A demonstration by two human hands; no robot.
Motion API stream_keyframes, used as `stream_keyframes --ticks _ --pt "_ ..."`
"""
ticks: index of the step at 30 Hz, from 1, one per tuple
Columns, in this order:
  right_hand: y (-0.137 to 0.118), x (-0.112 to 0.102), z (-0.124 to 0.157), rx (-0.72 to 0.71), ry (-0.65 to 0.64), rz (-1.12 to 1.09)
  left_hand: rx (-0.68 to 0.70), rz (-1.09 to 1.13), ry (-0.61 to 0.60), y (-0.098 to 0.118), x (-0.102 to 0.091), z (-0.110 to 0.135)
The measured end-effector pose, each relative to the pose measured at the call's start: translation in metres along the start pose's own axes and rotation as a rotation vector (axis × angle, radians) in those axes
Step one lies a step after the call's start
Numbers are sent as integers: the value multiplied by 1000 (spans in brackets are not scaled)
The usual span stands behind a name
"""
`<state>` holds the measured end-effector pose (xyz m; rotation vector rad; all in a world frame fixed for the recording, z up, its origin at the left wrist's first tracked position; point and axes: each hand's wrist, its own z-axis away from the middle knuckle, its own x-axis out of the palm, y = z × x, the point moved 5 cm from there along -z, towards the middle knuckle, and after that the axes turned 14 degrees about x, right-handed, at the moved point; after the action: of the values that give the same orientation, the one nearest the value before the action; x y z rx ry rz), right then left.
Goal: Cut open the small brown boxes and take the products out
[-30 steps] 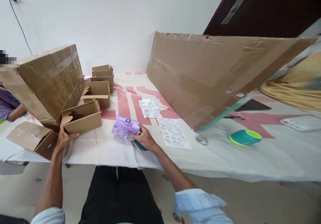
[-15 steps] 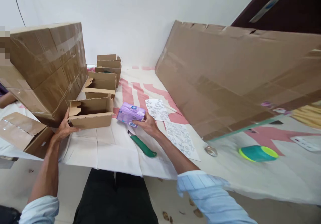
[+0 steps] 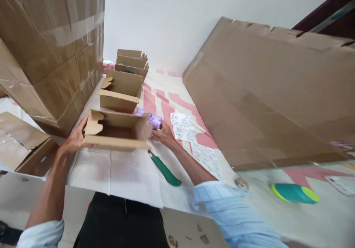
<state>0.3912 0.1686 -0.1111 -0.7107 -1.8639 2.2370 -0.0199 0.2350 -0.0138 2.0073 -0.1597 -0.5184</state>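
Observation:
At its left end, my left hand (image 3: pixel 74 135) grips an open small cardboard box (image 3: pixel 116 143), fingers behind and thumb in front. The box's right end is blurred and covers part of a purple printed pack (image 3: pixel 154 120). My right hand (image 3: pixel 164 134) is closed on the right end of that pack, just behind and right of the box. A green-handled box cutter (image 3: pixel 166 171) lies on the white cloth in front of my right hand, its tip close to the box's corner.
More open small boxes (image 3: pixel 119 101) line up behind. A large taped carton (image 3: pixel 52 55) stands left, with a folded-flap box (image 3: pixel 22 140) below it. A big cardboard sheet (image 3: pixel 266 96) leans at right. Printed papers (image 3: pixel 183 126), a tape roll (image 3: pixel 241 183) and a teal-and-yellow object (image 3: pixel 295 193) lie rightward.
My left hand has shifted the small box rightward, away from the box behind it, and it now partly hides the purple pack. My right hand still holds the pack. The view has tilted.

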Motion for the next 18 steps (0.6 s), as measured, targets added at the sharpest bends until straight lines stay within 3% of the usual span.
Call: stream_keyframes --ticks 3,7,13,18 --pt "-2 6 -11 -4 -25 7 -41 8 -177 8 3 36" --pt "-15 33 -34 -59 -63 35 -129 27 -208 18 3 73" --pt "-31 92 -73 -80 -100 22 -192 59 -156 31 8 79" --pt "-35 116 -99 -104 -22 66 -232 -32 -93 28 4 78"
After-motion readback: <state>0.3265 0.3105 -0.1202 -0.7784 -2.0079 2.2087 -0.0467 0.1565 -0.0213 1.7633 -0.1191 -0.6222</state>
